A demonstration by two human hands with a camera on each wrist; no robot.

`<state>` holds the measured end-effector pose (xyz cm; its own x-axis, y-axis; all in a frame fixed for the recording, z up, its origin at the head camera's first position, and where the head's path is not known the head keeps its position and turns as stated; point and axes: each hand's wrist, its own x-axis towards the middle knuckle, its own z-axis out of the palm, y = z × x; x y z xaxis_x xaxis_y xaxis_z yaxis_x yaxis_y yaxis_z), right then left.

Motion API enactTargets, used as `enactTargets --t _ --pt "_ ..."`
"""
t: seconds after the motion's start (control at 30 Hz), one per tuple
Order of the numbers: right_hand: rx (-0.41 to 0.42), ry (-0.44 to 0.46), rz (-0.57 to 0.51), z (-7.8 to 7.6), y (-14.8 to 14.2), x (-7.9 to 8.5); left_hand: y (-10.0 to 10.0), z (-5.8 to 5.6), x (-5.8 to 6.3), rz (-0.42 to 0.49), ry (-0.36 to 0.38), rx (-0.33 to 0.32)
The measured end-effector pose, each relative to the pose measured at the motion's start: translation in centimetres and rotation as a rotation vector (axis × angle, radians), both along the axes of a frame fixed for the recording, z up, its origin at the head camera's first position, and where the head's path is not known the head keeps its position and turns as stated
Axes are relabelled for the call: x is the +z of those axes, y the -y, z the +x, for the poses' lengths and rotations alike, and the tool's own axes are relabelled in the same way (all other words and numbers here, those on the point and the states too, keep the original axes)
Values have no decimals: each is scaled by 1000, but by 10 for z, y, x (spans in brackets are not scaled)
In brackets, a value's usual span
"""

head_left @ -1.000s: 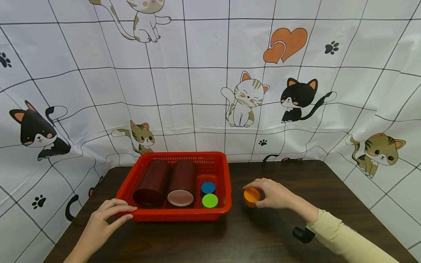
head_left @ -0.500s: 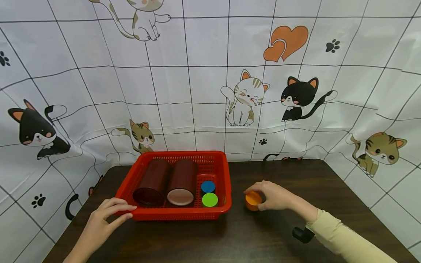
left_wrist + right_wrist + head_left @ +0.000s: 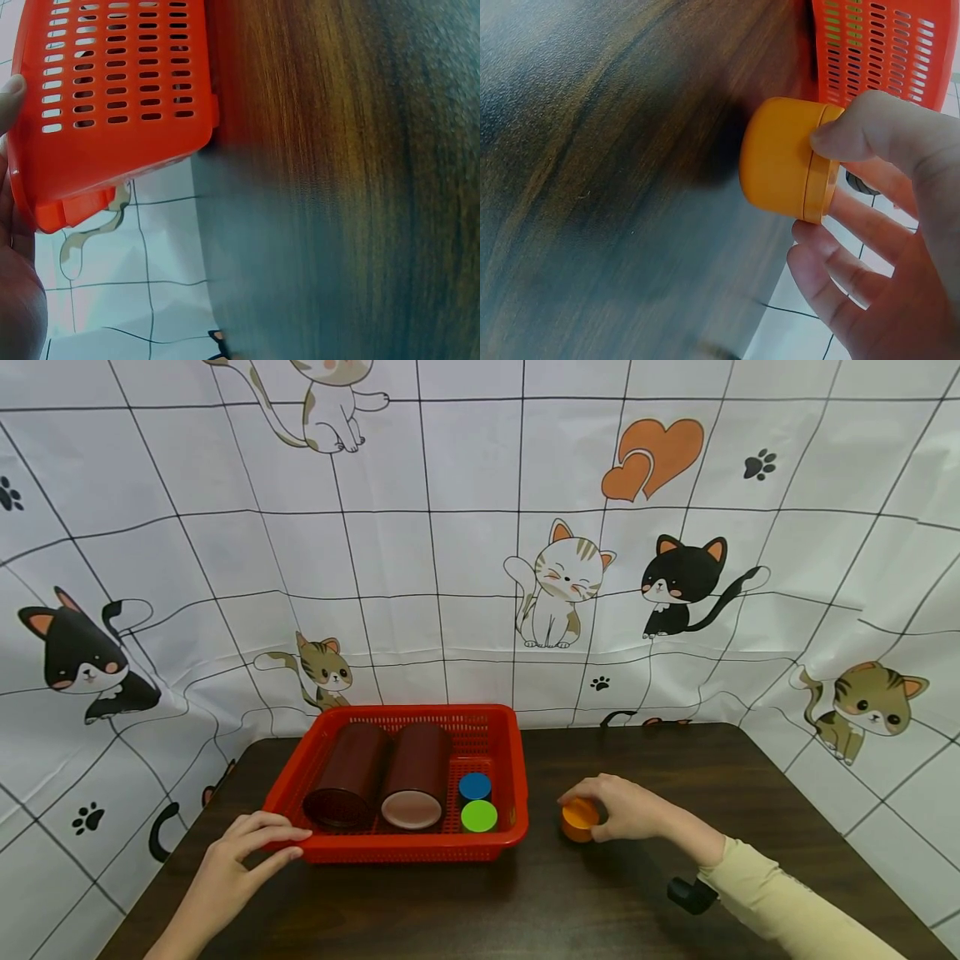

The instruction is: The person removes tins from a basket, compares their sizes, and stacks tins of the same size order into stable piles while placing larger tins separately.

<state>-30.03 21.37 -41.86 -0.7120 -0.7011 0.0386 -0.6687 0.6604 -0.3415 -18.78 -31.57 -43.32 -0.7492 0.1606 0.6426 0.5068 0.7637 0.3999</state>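
Observation:
My right hand (image 3: 622,808) pinches a small round orange lidded jar (image 3: 784,154), thumb on one side by the lid seam and fingers on the other. The jar stays close over the dark table, to the right of the red plastic basket (image 3: 401,852). My left hand (image 3: 232,868) grips the rim at the basket's front left corner, thumb against its outer side. In the left wrist view, only the thumb (image 3: 10,101) and part of the palm show at the edge; the other fingers are partly hidden behind the rim.
Inside the basket lie two dark brown cylinders (image 3: 416,764), side by side. To their right sit a blue-topped container (image 3: 475,786) and a green-topped one (image 3: 479,817). A white cat-print cloth (image 3: 465,568) hangs behind the brown wooden table (image 3: 420,918).
My right hand has shifted slightly to the right and toward the near edge with the orange jar. My left hand and the basket hold their place.

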Motion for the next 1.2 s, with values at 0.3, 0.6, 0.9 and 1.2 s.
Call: enactTargets --t 0.3,0.6,0.9,1.2 --pt "16 20 9 -2 -1 0 0 0 1 -3 2 3" --pt "23 34 18 -3 0 -2 0 2 1 -2 18 22" --pt "36 25 52 -4 -1 0 -1 3 2 -5 14 18" --pt "120 40 68 -9 -5 5 0 1 -1 -3 6 11"
